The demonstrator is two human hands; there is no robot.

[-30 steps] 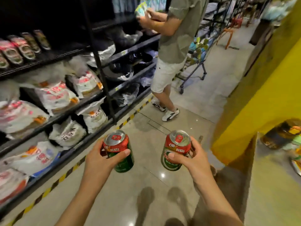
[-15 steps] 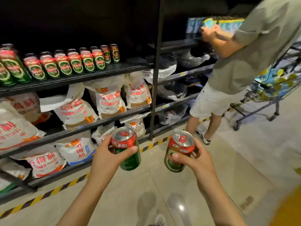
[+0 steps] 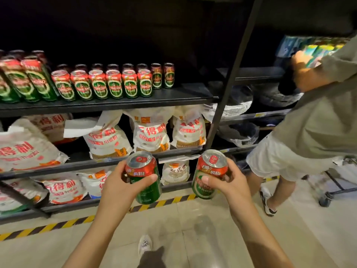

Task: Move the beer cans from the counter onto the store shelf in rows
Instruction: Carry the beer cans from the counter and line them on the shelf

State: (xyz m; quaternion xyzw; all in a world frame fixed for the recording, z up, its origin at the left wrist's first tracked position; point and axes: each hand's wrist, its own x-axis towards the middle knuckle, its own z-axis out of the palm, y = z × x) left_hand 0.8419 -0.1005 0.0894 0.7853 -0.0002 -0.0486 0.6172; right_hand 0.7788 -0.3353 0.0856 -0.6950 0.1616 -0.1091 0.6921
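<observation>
Facing shelf (image 3: 108, 105) squarely now | hands: left (image 3: 117, 188), right (image 3: 229, 182) each still gripping a can | closer

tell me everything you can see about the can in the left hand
The left can is a metal beer can, red around the top with pale lettering, green below, with a silver lid and a red pull tab, apparently unopened. It tilts, top leaning left and toward the camera. The left hand wraps it from the left, thumb across its front. It is held in the air before the sack shelves, touching nothing else.
</observation>
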